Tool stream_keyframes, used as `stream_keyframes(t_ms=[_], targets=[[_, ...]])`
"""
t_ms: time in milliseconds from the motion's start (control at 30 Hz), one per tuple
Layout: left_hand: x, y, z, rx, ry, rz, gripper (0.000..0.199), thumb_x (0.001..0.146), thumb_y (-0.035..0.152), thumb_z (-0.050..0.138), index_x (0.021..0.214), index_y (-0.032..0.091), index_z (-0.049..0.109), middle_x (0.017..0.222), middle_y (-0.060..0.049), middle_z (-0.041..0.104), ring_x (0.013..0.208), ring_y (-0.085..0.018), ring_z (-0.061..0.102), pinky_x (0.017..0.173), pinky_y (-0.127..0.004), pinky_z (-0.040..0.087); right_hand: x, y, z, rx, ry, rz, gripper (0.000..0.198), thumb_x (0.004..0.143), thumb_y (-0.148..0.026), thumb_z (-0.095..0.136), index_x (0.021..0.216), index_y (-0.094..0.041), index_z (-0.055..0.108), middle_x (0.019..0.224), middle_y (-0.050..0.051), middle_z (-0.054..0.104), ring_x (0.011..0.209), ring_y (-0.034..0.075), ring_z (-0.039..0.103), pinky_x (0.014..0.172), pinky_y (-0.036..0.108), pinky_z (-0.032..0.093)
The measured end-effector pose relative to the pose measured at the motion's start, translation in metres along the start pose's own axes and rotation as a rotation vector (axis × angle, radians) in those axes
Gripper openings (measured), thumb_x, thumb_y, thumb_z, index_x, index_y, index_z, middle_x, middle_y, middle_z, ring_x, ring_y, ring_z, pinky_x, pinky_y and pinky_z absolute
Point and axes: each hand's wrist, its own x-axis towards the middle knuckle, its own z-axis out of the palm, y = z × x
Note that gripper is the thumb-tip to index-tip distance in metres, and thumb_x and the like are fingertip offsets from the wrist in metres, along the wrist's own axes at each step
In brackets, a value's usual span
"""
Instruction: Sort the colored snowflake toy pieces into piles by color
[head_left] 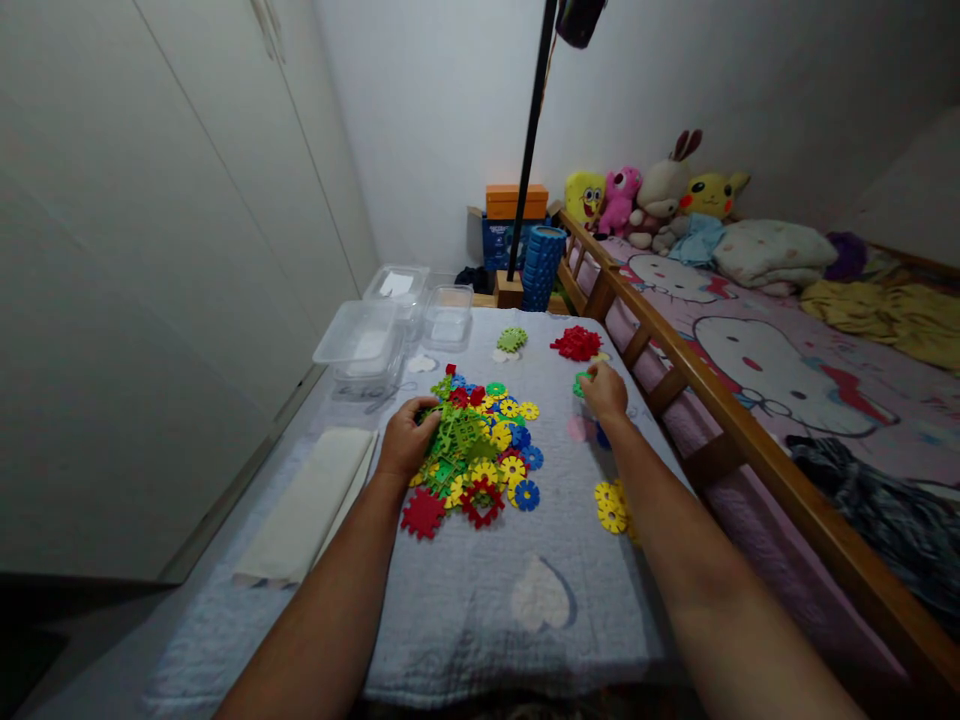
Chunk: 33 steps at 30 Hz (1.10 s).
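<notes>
The right hand [606, 392] pinches a green notched disc [580, 384] near the surface's [457, 610] right edge, between red pieces [577, 343] and yellow discs [611, 510] seemingly grouped by colour, while the left hand [408, 438] curls over, perhaps steadying, the mixed pile [461, 437] between the side edges, any hold unclear.

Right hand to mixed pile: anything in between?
Nothing visible blocks it. Past the green piece at the right hand, only flat cloth separates it from the mixed pile. Yellow wheels lie nearer the camera, off that line.
</notes>
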Motion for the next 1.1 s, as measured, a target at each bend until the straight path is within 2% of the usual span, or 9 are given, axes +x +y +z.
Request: stream_keyframes(t_ms=[133, 233, 300, 400, 567, 767, 933, 1100], targets=[[-0.001, 0.001, -0.001, 0.005, -0.001, 0.002, 0.033, 0.078, 0.043, 0.061, 0.1, 0.021, 0.072, 0.104, -0.006, 0.074, 0.098, -0.024, 0.066, 0.097, -0.039, 0.049, -0.022, -0.026, 0.014, 0.188, -0.266, -0.079, 0.009, 0.077, -0.02, 0.059, 0.082, -0.019, 0.067, 0.08, 0.003, 0.066, 0.075, 0.018, 0.058, 0.07, 0.029, 0.042], [-0.001, -0.001, 0.0, -0.003, -0.005, -0.012, 0.035, 0.079, 0.044, 0.061, 0.101, 0.02, 0.072, 0.102, -0.006, 0.074, 0.095, -0.024, 0.066, 0.094, -0.038, 0.05, -0.044, -0.039, 0.028, 0.161, -0.381, -0.196, 0.018, 0.073, -0.02, 0.066, 0.09, -0.019, 0.07, 0.087, 0.004, 0.065, 0.083, 0.02, 0.057, 0.078, 0.03, 0.043], [-0.001, -0.002, 0.0, -0.005, -0.005, -0.018, 0.035, 0.079, 0.045, 0.061, 0.101, 0.02, 0.072, 0.1, -0.006, 0.074, 0.094, -0.024, 0.066, 0.092, -0.037, 0.051, -0.055, -0.042, 0.034, 0.079, -0.382, -0.252, 0.019, 0.073, -0.02, 0.068, 0.092, -0.019, 0.071, 0.09, 0.005, 0.063, 0.091, 0.021, 0.056, 0.083, 0.03, 0.043], [0.0, -0.003, 0.001, -0.006, -0.006, -0.022, 0.035, 0.079, 0.045, 0.061, 0.101, 0.021, 0.072, 0.099, -0.005, 0.074, 0.093, -0.023, 0.066, 0.09, -0.037, 0.051, -0.062, -0.041, 0.038, 0.006, -0.374, -0.263, 0.017, 0.075, -0.018, 0.066, 0.091, -0.02, 0.071, 0.094, 0.007, 0.061, 0.096, 0.022, 0.054, 0.087, 0.03, 0.041], [0.0, -0.003, 0.001, -0.008, -0.006, -0.013, 0.035, 0.079, 0.044, 0.061, 0.101, 0.02, 0.072, 0.1, -0.006, 0.074, 0.093, -0.023, 0.066, 0.091, -0.037, 0.051, -0.057, -0.04, 0.035, 0.031, -0.379, -0.216, 0.016, 0.069, -0.017, 0.068, 0.084, -0.02, 0.064, 0.09, 0.004, 0.06, 0.089, 0.02, 0.052, 0.079, 0.028, 0.039], [0.0, -0.001, -0.001, 0.01, -0.005, -0.005, 0.035, 0.078, 0.045, 0.061, 0.1, 0.02, 0.073, 0.099, -0.006, 0.074, 0.093, -0.023, 0.067, 0.092, -0.037, 0.051, -0.055, -0.038, 0.032, 0.231, -0.38, -0.102, 0.012, 0.064, -0.019, 0.063, 0.069, -0.021, 0.052, 0.068, -0.005, 0.054, 0.067, 0.014, 0.047, 0.061, 0.025, 0.031], [0.0, 0.001, -0.002, 0.005, 0.001, 0.004, 0.035, 0.077, 0.045, 0.061, 0.1, 0.02, 0.073, 0.099, -0.006, 0.074, 0.094, -0.024, 0.067, 0.094, -0.038, 0.05, -0.059, -0.04, 0.027, 0.37, -0.376, 0.026, 0.01, 0.064, -0.023, 0.062, 0.065, -0.022, 0.052, 0.062, -0.005, 0.054, 0.062, 0.013, 0.049, 0.058, 0.025, 0.032], [0.0, -0.001, -0.001, -0.003, -0.006, -0.011, 0.036, 0.077, 0.045, 0.061, 0.101, 0.019, 0.073, 0.097, -0.006, 0.074, 0.091, -0.023, 0.066, 0.09, -0.037, 0.051, -0.067, -0.032, -0.005, 0.616, -0.379, 0.072, 0.013, 0.067, -0.032, 0.062, 0.071, -0.022, 0.055, 0.062, -0.003, 0.056, 0.06, 0.014, 0.05, 0.057, 0.026, 0.036]])
